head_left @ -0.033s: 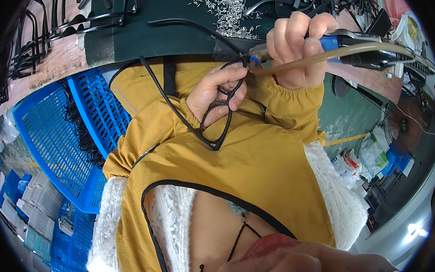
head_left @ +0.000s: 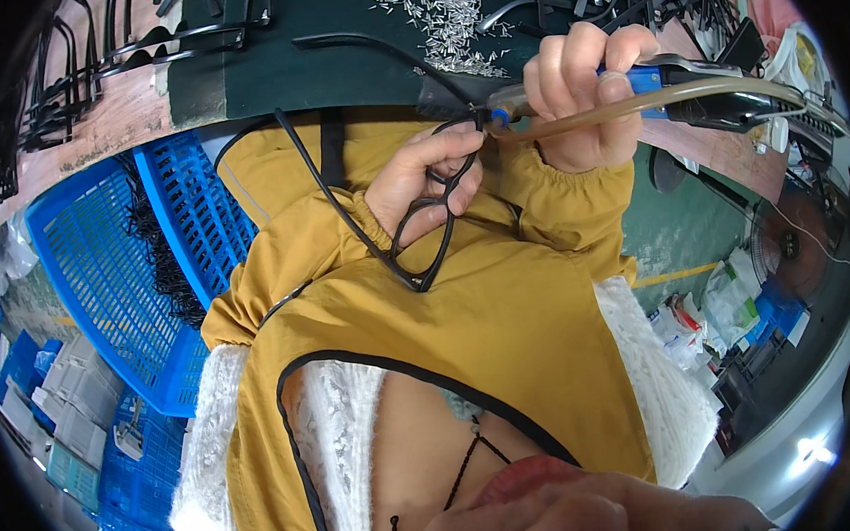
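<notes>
two blue baskets (head_left: 84, 257) stand at your left; then come one black pair of glasses (head_left: 441, 255), one blue-and-black tool (head_left: 645, 82) and one brown tube (head_left: 687, 91). since the earlier frame, the glasses have barely shifted and the tube sits slightly higher. your left hand (head_left: 410, 184) pinches the glasses below the table edge (head_left: 337, 98); your raised right hand (head_left: 580, 95), fingers curled, grips the tool, its tip beside the hinge.

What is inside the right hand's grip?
The right hand grips a handheld tool, its blue section visible beside the hand. The fingers and a tan tube cover its middle, so any button there cannot be seen.
</notes>
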Action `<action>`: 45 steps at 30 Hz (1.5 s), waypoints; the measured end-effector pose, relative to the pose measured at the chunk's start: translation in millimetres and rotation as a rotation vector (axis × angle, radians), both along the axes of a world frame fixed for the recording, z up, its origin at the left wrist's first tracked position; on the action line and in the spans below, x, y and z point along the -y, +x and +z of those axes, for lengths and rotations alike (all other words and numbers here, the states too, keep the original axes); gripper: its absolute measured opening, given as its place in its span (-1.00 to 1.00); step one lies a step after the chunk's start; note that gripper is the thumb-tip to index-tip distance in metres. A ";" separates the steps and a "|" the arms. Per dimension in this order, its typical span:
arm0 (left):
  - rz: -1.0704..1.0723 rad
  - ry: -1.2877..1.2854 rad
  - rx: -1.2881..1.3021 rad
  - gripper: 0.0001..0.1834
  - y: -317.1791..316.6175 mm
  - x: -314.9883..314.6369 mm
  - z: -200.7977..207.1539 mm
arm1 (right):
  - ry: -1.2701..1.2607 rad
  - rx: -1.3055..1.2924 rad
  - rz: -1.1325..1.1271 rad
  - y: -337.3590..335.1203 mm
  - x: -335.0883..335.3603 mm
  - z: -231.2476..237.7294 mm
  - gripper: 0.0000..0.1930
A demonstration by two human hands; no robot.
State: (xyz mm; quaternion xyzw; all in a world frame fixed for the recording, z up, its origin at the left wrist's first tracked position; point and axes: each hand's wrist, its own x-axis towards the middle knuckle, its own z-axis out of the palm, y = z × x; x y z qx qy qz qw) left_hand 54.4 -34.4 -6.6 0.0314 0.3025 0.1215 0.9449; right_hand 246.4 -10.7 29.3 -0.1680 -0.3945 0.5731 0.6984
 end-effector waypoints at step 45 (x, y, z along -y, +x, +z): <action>0.433 2.384 -1.473 -0.54 -119.6 -146.3 22.6 | -0.434 1.422 -0.906 208.1 -15.4 -32.8 -0.74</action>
